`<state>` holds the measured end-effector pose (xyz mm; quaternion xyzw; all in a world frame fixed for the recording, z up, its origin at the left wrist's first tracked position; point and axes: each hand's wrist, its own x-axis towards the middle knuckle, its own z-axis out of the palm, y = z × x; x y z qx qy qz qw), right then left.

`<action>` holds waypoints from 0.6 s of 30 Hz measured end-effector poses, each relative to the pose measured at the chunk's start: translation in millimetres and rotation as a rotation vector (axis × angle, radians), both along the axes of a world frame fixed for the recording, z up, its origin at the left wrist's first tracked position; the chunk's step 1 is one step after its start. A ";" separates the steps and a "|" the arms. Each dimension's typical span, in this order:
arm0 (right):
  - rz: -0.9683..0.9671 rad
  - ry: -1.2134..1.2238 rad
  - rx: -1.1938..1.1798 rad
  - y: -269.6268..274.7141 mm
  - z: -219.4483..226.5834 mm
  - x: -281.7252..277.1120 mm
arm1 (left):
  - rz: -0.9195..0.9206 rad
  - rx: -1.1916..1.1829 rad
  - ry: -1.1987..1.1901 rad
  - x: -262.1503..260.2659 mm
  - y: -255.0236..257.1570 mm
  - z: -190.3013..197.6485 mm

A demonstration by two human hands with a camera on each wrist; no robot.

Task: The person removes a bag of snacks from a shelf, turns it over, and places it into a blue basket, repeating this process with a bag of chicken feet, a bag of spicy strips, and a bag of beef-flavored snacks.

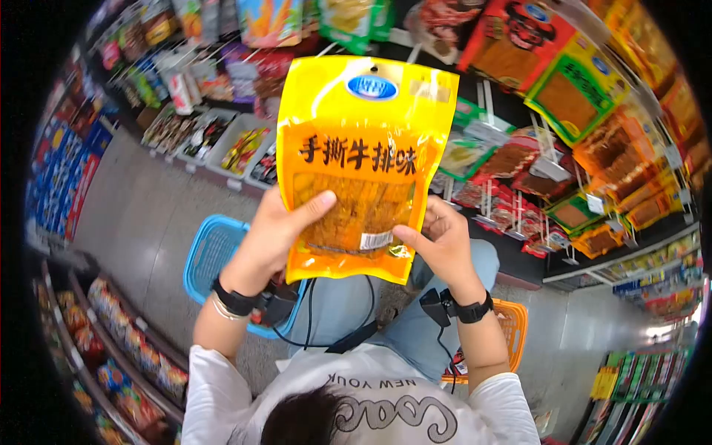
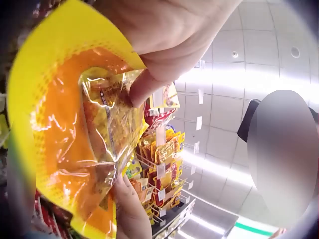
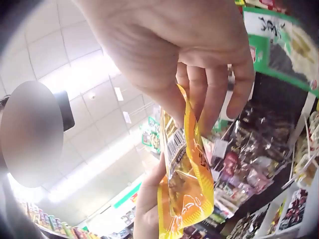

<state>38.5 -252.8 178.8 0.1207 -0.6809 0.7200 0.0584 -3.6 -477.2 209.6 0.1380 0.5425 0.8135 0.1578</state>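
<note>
A yellow and orange snack bag (image 1: 356,170) with dark lettering and a clear window is held upright in front of the body. My left hand (image 1: 285,230) grips its left edge, thumb on the front over the window. On the lower right edge, my right hand (image 1: 445,241) pinches the bag, thumb beside the barcode and fingers behind. In the left wrist view the left hand (image 2: 169,40) lies along the bag (image 2: 65,124). The right wrist view shows the right hand (image 3: 174,50) holding the bag (image 3: 192,189) between thumb and fingers.
A blue basket (image 1: 211,248) stands at the left leg and an orange basket (image 1: 512,334) at the right. Racks of hanging snack bags (image 1: 571,96) rise ahead and right, with grey bins (image 1: 226,148) below. Shelves of packets (image 1: 133,334) line the lower left; grey floor (image 1: 141,215) lies between.
</note>
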 end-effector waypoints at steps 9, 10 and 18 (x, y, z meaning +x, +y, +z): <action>0.425 0.016 0.101 -107.0 9.5 -37.3 | 0.381 -0.107 -0.029 57.2 -120.6 12.9; 0.446 0.029 0.113 -120.5 8.5 -39.0 | 0.426 -0.115 -0.037 63.2 -132.6 7.9; 0.521 0.033 0.244 -189.4 -50.2 -65.2 | 0.631 -0.164 -0.131 87.9 -179.8 -69.7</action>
